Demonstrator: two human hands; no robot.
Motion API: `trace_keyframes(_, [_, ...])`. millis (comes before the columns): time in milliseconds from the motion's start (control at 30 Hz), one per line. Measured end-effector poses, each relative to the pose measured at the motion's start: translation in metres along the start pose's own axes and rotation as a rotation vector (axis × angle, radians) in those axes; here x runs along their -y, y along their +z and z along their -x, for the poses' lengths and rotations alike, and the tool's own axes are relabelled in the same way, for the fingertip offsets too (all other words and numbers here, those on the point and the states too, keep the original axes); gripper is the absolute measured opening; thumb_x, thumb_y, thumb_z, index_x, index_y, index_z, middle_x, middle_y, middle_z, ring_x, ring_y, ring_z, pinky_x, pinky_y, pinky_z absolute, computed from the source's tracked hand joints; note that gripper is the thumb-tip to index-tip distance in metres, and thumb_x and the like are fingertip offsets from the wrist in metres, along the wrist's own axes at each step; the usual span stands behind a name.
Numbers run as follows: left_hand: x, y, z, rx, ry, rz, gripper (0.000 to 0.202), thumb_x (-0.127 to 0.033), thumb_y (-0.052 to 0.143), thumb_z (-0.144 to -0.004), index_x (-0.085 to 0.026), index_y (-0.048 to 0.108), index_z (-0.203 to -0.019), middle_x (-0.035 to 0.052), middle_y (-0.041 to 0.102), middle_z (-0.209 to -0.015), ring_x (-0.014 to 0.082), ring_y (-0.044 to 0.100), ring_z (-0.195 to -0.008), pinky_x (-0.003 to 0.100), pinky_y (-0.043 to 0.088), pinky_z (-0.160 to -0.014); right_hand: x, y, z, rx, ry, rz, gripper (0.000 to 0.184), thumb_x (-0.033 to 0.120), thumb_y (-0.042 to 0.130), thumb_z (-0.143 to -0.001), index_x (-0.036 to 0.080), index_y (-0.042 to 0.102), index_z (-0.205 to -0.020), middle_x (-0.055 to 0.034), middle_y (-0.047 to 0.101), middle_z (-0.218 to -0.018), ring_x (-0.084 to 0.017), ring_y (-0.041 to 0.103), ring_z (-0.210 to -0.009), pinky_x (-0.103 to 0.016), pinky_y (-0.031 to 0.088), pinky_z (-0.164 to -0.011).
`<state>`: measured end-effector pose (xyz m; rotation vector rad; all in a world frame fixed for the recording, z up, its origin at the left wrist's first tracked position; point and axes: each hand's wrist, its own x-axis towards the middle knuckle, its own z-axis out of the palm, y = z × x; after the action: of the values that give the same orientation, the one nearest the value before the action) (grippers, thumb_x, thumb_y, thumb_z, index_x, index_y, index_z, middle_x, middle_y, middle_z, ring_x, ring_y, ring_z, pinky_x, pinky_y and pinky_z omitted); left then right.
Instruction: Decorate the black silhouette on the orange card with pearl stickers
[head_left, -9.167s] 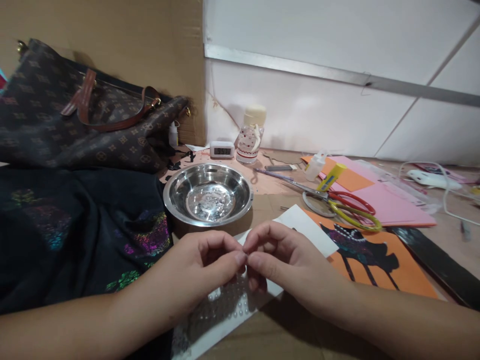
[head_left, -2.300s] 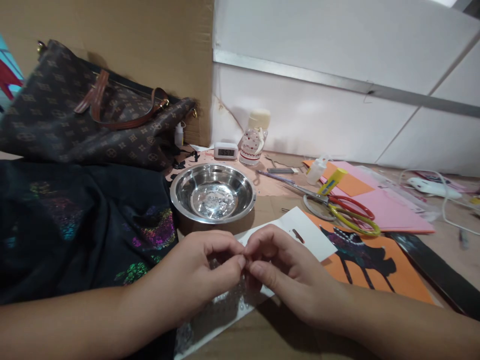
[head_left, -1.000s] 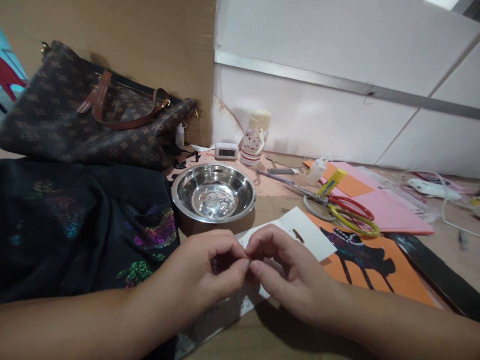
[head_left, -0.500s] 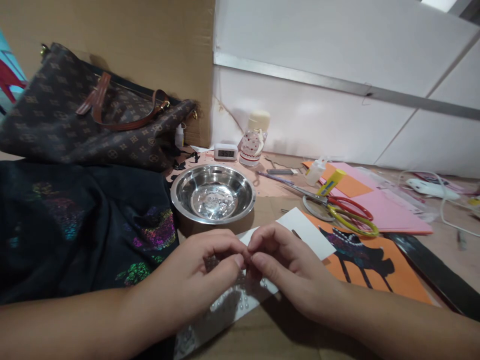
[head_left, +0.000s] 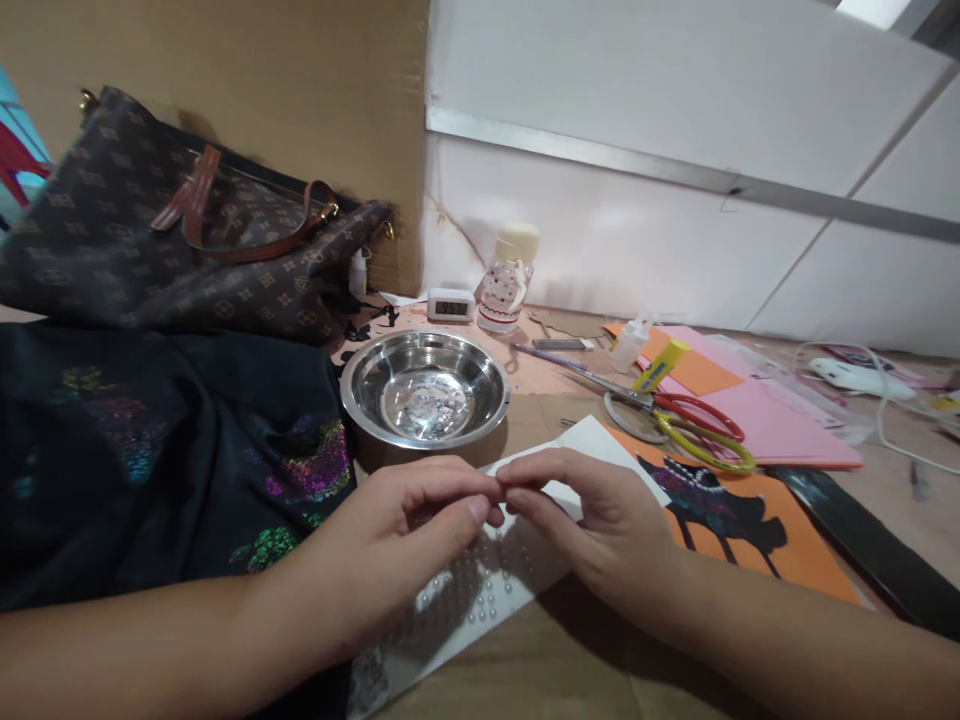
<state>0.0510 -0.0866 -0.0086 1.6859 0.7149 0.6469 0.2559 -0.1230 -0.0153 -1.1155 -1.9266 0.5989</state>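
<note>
My left hand (head_left: 427,525) and my right hand (head_left: 585,515) meet at the fingertips, both closed in a pinch. Whatever lies between the fingers is too small to make out. Just below them is a white sheet (head_left: 442,645) carrying rows of small pearl beads (head_left: 487,600), partly covered by my left hand. To the right, an orange card (head_left: 806,565) bears a black cut-out shape (head_left: 727,510) decorated with a curved line of white beads. My right forearm crosses the card's lower part.
A steel bowl (head_left: 352,400) holds shiny bits. Behind it stand a small digital clock (head_left: 451,305) and a bottle (head_left: 504,285). Scissors (head_left: 697,410), a glue stick (head_left: 660,366) and pink paper (head_left: 787,420) lie right. Dark cloth (head_left: 180,450) and a handbag (head_left: 150,230) occupy the left.
The fingers of my right hand have straightened somewhat and its wrist has shifted slightly right, showing more beads on the sheet. The fingertips of both hands still meet.
</note>
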Motion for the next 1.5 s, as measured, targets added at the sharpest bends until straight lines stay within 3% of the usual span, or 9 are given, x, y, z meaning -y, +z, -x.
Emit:
trace_keyframes(100, [0.000,0.000,0.000,0.024,-0.006,0.023,0.022,-0.025,0.054,-0.094,-0.019,0.076,-0.093,0.0008,0.069,-0.088,0.0163,0.060,-0.083,0.024,0.047,-0.074,-0.003,-0.007,-0.002,0.027,-0.166,0.159,0.014,0.017,0.059,-0.097,0.024,0.070,-0.103,-0.0036,0.079,-0.091,-0.017,0.073,-0.079,-0.029,0.055,-0.072])
trace_keyframes(200, [0.002,0.001,0.000,0.031,-0.031,0.034,0.022,-0.027,0.055,-0.094,-0.020,0.076,-0.098,0.0015,0.069,-0.088,0.0173,0.060,-0.083,0.026,0.047,-0.073,-0.005,-0.009,-0.002,0.046,-0.239,0.241,0.016,0.016,0.056,-0.099,0.024,0.069,-0.103,-0.0035,0.079,-0.090,-0.017,0.071,-0.078,-0.029,0.055,-0.071])
trace_keyframes(367, [0.006,0.003,-0.002,-0.026,-0.136,0.155,0.023,-0.030,0.060,-0.087,-0.019,0.070,-0.105,0.0002,0.067,-0.084,0.0153,0.058,-0.076,0.025,0.045,-0.067,-0.001,-0.011,-0.005,0.018,-0.138,0.273,0.012,0.023,0.056,-0.101,0.025,0.067,-0.100,-0.0025,0.076,-0.088,-0.017,0.070,-0.077,-0.027,0.054,-0.070])
trace_keyframes(567, [0.005,0.001,-0.004,-0.017,-0.254,0.176,0.013,-0.029,0.057,-0.083,-0.018,0.062,-0.087,-0.0070,0.051,-0.055,0.0117,0.045,-0.055,0.023,0.032,-0.054,0.010,-0.020,-0.008,0.011,-0.027,0.286,0.012,0.024,0.058,-0.099,0.024,0.066,-0.090,-0.0001,0.074,-0.081,-0.016,0.068,-0.072,-0.026,0.052,-0.066])
trace_keyframes(767, [0.008,0.002,-0.003,-0.002,-0.245,0.117,0.022,-0.037,0.060,-0.089,-0.018,0.069,-0.097,-0.0052,0.058,-0.061,0.0113,0.049,-0.057,0.021,0.034,-0.053,-0.006,-0.027,0.004,0.192,0.118,0.312,0.013,0.022,0.055,-0.097,0.022,0.066,-0.090,-0.0035,0.073,-0.084,-0.019,0.066,-0.075,-0.030,0.050,-0.068])
trace_keyframes(933, [0.012,0.002,-0.005,0.038,-0.222,0.092,0.015,-0.032,0.066,-0.087,-0.020,0.075,-0.089,-0.0043,0.064,-0.064,0.0105,0.053,-0.058,0.021,0.038,-0.055,-0.022,-0.023,0.015,0.230,-0.028,0.315,0.011,0.019,0.057,-0.098,0.020,0.066,-0.092,-0.0042,0.069,-0.084,-0.018,0.062,-0.078,-0.029,0.049,-0.070])
trace_keyframes(1133, [0.008,0.001,-0.005,0.032,-0.211,0.100,0.018,-0.036,0.068,-0.088,-0.020,0.069,-0.082,-0.0048,0.060,-0.069,0.0113,0.050,-0.064,0.021,0.038,-0.057,-0.029,-0.016,0.018,0.202,-0.249,0.361,0.010,0.021,0.062,-0.099,0.018,0.069,-0.093,-0.0053,0.068,-0.084,-0.017,0.059,-0.077,-0.027,0.049,-0.069])
trace_keyframes(1333, [0.006,0.002,-0.006,0.063,-0.193,0.150,0.021,-0.035,0.057,-0.094,-0.018,0.065,-0.084,-0.0034,0.059,-0.072,0.0122,0.051,-0.068,0.022,0.039,-0.061,-0.029,-0.015,0.018,0.205,-0.232,0.365,0.013,0.019,0.059,-0.100,0.016,0.070,-0.093,-0.0057,0.069,-0.085,-0.017,0.060,-0.078,-0.026,0.049,-0.072])
trace_keyframes(1500, [0.010,0.004,-0.005,0.063,-0.194,0.195,0.018,-0.029,0.054,-0.094,-0.018,0.068,-0.095,-0.0015,0.062,-0.075,0.0135,0.055,-0.072,0.024,0.041,-0.065,-0.028,-0.015,0.019,0.208,-0.221,0.329,0.009,0.017,0.062,-0.099,0.016,0.069,-0.094,-0.0058,0.069,-0.085,-0.016,0.060,-0.078,-0.026,0.048,-0.072])
